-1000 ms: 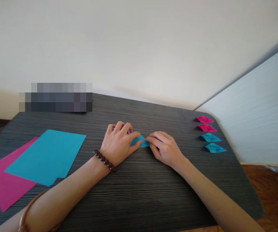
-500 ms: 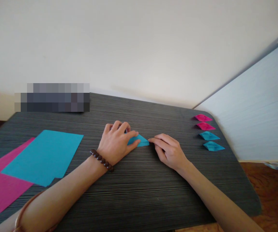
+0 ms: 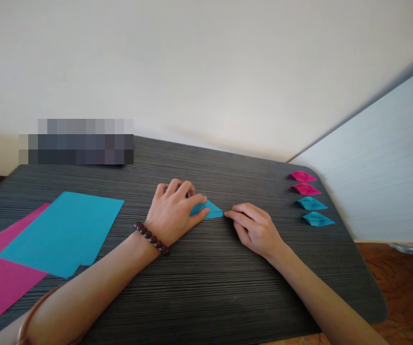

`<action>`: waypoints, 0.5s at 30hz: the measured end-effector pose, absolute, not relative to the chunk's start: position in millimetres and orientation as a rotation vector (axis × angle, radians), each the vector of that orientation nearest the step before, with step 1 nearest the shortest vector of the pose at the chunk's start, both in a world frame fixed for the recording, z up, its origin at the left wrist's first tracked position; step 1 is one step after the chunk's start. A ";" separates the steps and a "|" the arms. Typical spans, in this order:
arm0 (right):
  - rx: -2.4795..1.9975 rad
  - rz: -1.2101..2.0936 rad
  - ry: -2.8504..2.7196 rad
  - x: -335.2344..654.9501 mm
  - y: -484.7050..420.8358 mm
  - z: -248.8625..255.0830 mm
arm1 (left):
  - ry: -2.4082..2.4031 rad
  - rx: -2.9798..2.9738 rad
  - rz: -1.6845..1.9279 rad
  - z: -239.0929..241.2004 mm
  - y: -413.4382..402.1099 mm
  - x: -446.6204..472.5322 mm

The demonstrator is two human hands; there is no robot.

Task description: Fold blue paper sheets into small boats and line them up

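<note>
One blue paper fold under left hand, right hand beside tip

This looks like a plain room in a home, set up for paper craft. A dark wood-grain table stands against a bare cream wall at twelve o'clock, with a pale panelled surface at three o'clock and a reddish wooden floor at four. Loose coloured sheets lie at nine o'clock, small folded paper shapes at two, and a half-folded blue piece lies mid-table.

Dark striped table, cream wall, wooden floor.
</note>
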State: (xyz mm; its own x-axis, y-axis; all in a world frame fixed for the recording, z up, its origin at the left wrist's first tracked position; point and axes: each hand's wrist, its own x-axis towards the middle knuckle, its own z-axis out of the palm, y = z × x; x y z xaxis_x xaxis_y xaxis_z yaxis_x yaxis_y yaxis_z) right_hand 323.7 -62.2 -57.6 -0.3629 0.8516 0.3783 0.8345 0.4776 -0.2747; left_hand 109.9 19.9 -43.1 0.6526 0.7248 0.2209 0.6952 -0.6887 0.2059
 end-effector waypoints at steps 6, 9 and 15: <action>-1.401 0.032 -2.320 316.4 -51.5 -57.3 | 1.201 2.752 0.430 -44.7 19.8 109.6; -1.393 0.036 -2.342 316.3 -53.5 -58.2 | 1.206 2.732 0.425 -45.0 20.2 109.2; -1.442 0.098 -2.249 317.4 -60.0 -58.0 | 1.224 2.660 0.436 -42.9 22.4 111.1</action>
